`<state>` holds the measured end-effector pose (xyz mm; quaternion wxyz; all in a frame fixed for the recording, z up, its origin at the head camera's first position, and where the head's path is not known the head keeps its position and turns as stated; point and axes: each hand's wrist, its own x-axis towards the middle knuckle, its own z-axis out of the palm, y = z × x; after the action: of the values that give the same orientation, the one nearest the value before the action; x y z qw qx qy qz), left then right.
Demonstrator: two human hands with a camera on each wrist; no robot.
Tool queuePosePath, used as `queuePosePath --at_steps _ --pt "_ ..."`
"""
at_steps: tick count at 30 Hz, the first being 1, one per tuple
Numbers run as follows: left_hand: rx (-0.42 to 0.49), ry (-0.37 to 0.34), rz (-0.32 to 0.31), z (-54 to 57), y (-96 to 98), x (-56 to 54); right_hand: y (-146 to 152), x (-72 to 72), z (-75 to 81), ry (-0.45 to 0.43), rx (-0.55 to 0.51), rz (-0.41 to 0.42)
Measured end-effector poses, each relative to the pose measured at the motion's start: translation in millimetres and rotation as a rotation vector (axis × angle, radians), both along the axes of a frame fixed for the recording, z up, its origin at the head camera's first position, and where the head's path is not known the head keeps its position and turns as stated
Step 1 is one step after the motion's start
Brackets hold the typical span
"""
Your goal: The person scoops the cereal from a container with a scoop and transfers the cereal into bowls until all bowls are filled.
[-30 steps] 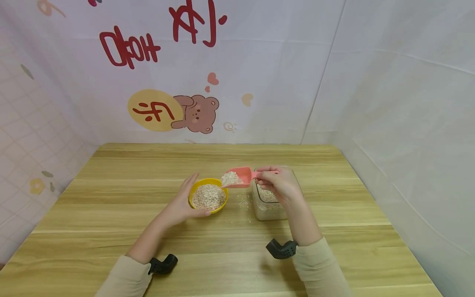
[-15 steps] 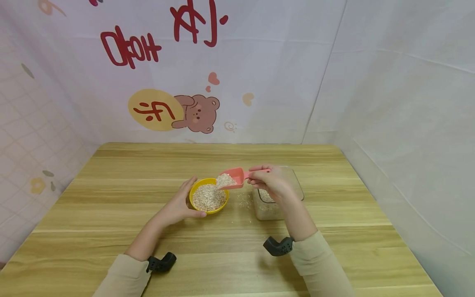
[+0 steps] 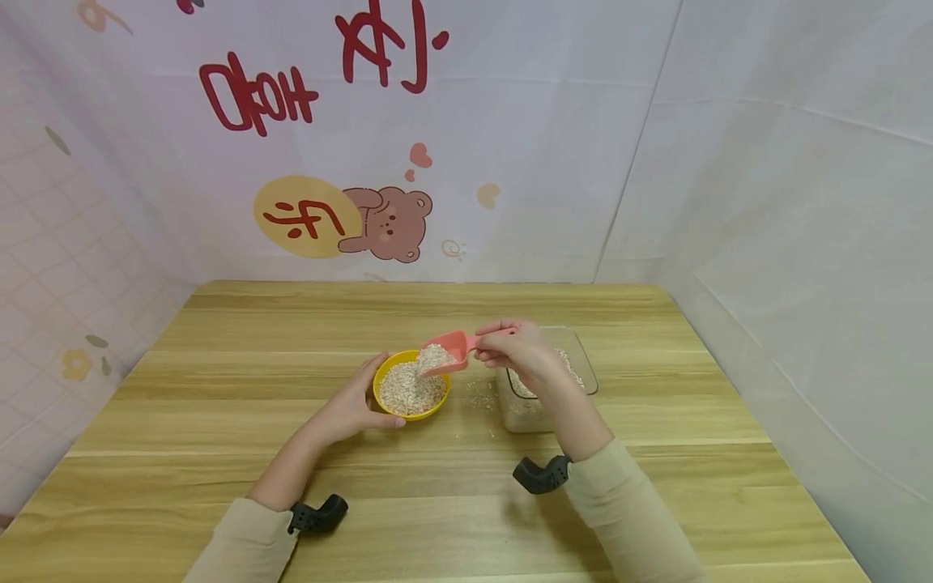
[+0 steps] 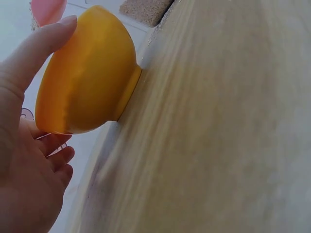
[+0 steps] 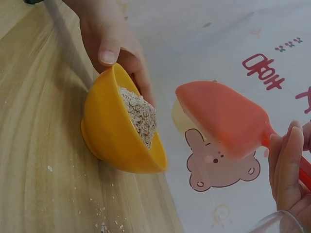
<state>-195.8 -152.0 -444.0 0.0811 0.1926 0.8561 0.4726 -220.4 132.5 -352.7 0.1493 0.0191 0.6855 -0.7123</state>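
A yellow bowl [image 4: 95, 73] heaped with oat flakes [image 3: 410, 393] stands on the table. My left hand [image 3: 353, 411] holds it from the left, thumb at the near rim and fingers round the far side. My right hand [image 3: 519, 355] pinches the handle of a pink scoop [image 3: 457, 346], which carries a pile of oats. The scoop's lip hangs over the bowl's right part, and in the right wrist view the scoop [image 5: 223, 119] is seen from below, apart from the bowl. Beneath my right hand is a clear square container [image 3: 523, 417] of oats, partly hidden by the arm.
Loose oat flakes [image 3: 481, 398] lie on the wooden table [image 3: 437, 502] between bowl and container. A white printed cloth wall [image 3: 539, 162] rises behind the table. Black wrist mounts [image 3: 318, 515] sit on both forearms.
My right hand has carried the loaded scoop leftward, from beside the bowl's right rim to over its oats. The left hand and the bowl have hardly moved.
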Motion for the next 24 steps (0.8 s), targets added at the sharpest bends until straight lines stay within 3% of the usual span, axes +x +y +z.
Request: queuePosePath --at_steps 24 --pt "-0.010 -0.008 0.014 -2.2 0.2 -0.4 -23 -11.5 25.2 0.108 0.235 0.125"
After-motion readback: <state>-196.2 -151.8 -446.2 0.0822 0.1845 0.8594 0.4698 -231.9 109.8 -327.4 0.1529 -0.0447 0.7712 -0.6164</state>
